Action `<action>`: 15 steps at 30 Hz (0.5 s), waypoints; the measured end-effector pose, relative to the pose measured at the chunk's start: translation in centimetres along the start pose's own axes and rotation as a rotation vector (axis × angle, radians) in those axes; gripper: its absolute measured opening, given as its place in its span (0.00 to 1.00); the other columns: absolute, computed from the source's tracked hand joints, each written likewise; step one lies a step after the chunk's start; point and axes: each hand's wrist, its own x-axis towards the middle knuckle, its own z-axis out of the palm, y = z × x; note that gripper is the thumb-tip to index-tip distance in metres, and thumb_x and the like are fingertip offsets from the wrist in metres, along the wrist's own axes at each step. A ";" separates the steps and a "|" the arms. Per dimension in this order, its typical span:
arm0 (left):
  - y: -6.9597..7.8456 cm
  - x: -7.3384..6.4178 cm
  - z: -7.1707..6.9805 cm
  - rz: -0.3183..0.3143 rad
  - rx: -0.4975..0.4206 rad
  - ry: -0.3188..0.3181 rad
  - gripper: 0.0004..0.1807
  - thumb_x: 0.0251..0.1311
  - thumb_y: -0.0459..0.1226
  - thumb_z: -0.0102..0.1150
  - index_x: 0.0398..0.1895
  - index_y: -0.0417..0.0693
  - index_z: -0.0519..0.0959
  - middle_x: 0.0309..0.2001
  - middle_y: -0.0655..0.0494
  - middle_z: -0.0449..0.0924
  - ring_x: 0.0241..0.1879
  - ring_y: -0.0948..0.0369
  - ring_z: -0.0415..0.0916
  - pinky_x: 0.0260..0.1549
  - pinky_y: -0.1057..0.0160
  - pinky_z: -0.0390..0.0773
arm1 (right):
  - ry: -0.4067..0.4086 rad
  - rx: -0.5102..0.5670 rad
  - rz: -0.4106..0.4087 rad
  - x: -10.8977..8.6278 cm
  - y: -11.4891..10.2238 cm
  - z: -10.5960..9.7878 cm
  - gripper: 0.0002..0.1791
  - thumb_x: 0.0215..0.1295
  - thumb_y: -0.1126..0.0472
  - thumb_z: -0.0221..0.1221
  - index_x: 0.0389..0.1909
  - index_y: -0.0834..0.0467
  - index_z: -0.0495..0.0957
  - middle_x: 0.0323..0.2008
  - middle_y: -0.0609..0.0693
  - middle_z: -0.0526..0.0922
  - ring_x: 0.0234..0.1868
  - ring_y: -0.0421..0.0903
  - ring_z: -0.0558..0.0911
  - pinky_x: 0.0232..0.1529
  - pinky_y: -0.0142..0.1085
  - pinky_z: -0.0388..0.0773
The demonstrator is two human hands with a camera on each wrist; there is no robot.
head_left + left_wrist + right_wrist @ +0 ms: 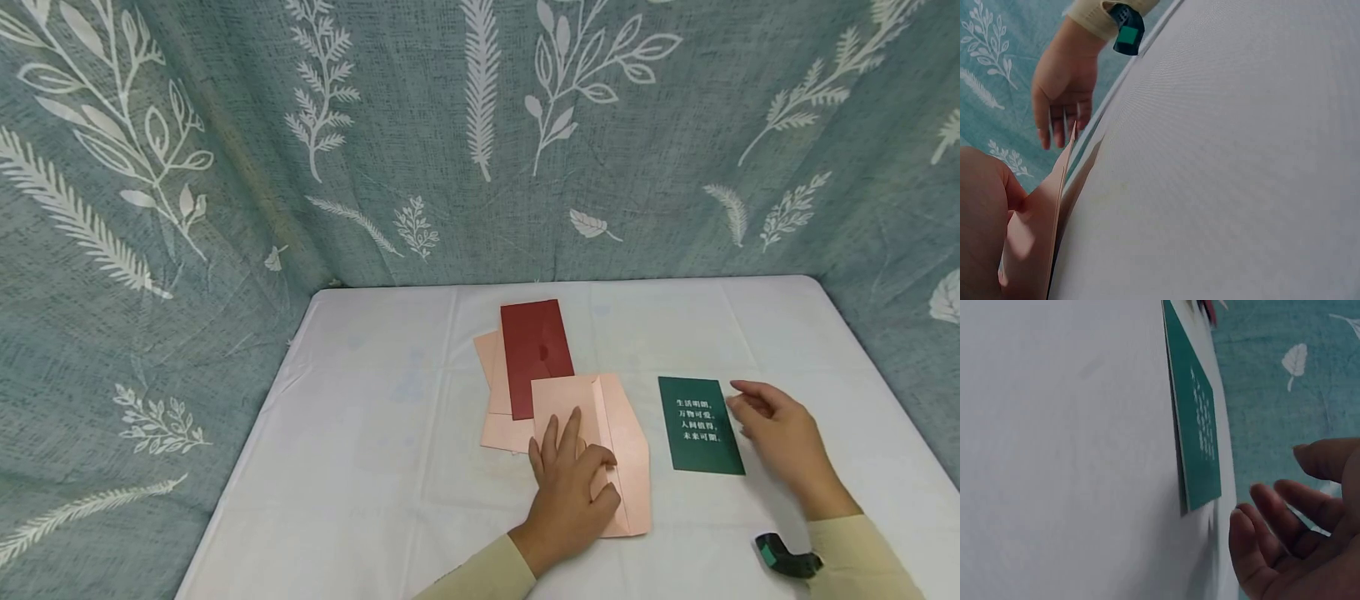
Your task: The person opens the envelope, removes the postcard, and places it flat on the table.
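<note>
Spread fingers of my left hand (567, 492) rest on a pale pink envelope (628, 467), whose pointed flap lies opened out to the right. In the left wrist view the envelope (1032, 244) appears edge-on beside that hand (982, 219). A dark green card (701, 433) with lines of white characters lies flat to the right of the envelope. Just past the card's right edge is my right hand (780, 442), its fingers loosely bent and holding nothing. The right wrist view shows a gap between those fingertips and the card (1194, 431).
Behind the pink envelope, a dark red envelope (534, 350) lies over more pink paper (498, 429), partly covered. A white cloth covers the table (352, 433). Blue-green curtains (420, 142) with white leaf prints hang behind and at both sides. A dark strap (787, 557) sits at the right wrist.
</note>
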 end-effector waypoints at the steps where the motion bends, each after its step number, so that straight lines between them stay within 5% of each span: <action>1: 0.0 0.0 0.0 -0.002 0.000 -0.001 0.12 0.58 0.35 0.54 0.43 0.56 0.81 0.86 0.44 0.50 0.84 0.37 0.37 0.69 0.20 0.34 | 0.008 -0.013 -0.028 -0.1 -0.3 0.2 0.29 0.86 0.52 0.56 0.73 0.71 0.73 0.56 0.68 0.80 0.53 0.60 0.81 0.44 0.35 0.83; 4: 0.0 0.0 0.0 -0.004 0.002 -0.002 0.12 0.58 0.35 0.54 0.43 0.56 0.81 0.86 0.45 0.50 0.84 0.38 0.37 0.69 0.20 0.34 | 0.013 -0.038 -0.116 -0.4 -1.2 0.6 0.29 0.86 0.53 0.57 0.74 0.70 0.72 0.60 0.69 0.79 0.59 0.67 0.78 0.55 0.56 0.80; 11: 0.0 0.0 0.0 0.003 0.004 0.006 0.12 0.58 0.35 0.54 0.43 0.56 0.81 0.86 0.44 0.51 0.84 0.37 0.38 0.69 0.19 0.34 | -0.065 -0.108 -0.316 -1.2 -2.5 1.9 0.31 0.83 0.56 0.63 0.78 0.67 0.69 0.70 0.69 0.73 0.68 0.69 0.75 0.58 0.59 0.80; 15: -0.1 -0.1 0.0 0.007 0.009 0.007 0.12 0.58 0.36 0.54 0.43 0.56 0.81 0.86 0.44 0.51 0.84 0.36 0.38 0.69 0.19 0.35 | -0.152 -0.111 -0.394 -1.6 -3.0 2.8 0.35 0.81 0.55 0.65 0.79 0.65 0.67 0.75 0.70 0.69 0.74 0.74 0.67 0.64 0.73 0.68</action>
